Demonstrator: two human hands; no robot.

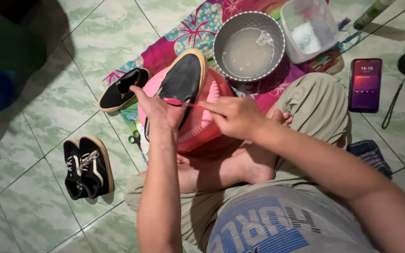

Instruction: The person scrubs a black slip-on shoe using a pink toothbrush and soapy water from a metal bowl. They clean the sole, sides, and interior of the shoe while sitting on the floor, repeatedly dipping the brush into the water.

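While sitting cross-legged on the tiled floor (33,154), the person props a black shoe (182,80) sole-side up over a pink basin (202,131). Its long axis runs away from the body, toe toward the metal bowl (248,46) of cloudy water. Left hand (154,110) grips the shoe's near left edge, fingers curled around it, forearm coming straight up from below. Right hand (233,115) sits just right of the shoe, fingers pinched on a pink toothbrush (180,103) lying crosswise, its head on the sole near the left hand. Right forearm angles in from lower right, wrist bent inward. Both hands sit about equally close to the shoe, which lies slightly beyond them. Nearby: another black shoe (120,89) on the floral cloth (198,26), a pair of shoes (89,167) at left, a plastic tub (308,29) with white powder, a phone (365,84) at right.
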